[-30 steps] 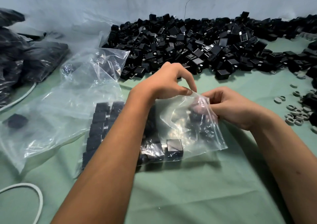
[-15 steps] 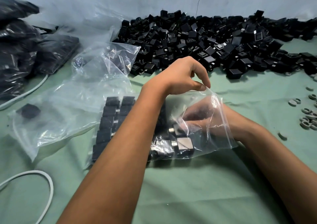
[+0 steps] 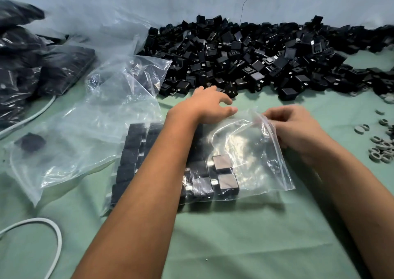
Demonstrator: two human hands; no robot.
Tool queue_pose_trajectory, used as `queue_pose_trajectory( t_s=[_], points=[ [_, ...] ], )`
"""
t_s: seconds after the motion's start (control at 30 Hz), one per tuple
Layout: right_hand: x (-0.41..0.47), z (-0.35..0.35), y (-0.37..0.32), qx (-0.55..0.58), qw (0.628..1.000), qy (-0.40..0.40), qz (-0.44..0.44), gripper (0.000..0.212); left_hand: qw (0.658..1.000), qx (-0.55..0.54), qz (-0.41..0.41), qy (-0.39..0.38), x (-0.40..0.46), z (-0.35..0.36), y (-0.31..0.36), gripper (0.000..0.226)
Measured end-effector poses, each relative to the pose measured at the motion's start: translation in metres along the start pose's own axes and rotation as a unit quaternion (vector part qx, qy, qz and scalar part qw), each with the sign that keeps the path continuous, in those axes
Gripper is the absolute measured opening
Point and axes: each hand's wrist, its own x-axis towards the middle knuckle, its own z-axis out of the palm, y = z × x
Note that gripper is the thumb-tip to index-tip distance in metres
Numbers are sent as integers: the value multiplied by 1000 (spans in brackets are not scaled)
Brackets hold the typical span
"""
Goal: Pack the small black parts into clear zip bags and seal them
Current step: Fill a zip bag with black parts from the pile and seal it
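Your left hand rests on the far edge of the clear zip bag, fingers spread and relaxed, gripping nothing. Your right hand has its fingers curled at the bag's mouth on the right side and appears to pinch the zip strip, though the glare on the plastic makes the exact contact hard to read. The bag lies flat on the green cloth, with rows of small black parts stacked inside it (most of them under your left forearm). The loose pile of black parts sits beyond your hands, against the wall. A larger clear bag lies crumpled to the left, just beside the zip bag. Grey rings are scattered at the right edge, and a white cable loops at lower left.
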Motion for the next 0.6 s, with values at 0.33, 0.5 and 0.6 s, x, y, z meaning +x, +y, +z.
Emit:
queue_pose_trajectory(
  t_s=[0.33,0.5,0.6],
  points=[
    [78,17,-34,-354,913,85,-185,23,999,-25,-8,31,-11,-14,-14,33],
    [114,43,-44,-459,872,-82,-148,56,999,-30,-12,37,-13,-19,-19,29],
    [120,45,-38,-447,882,-45,-142,54,998,-44,-6,49,-17,-27,-25,28]
  ],
)
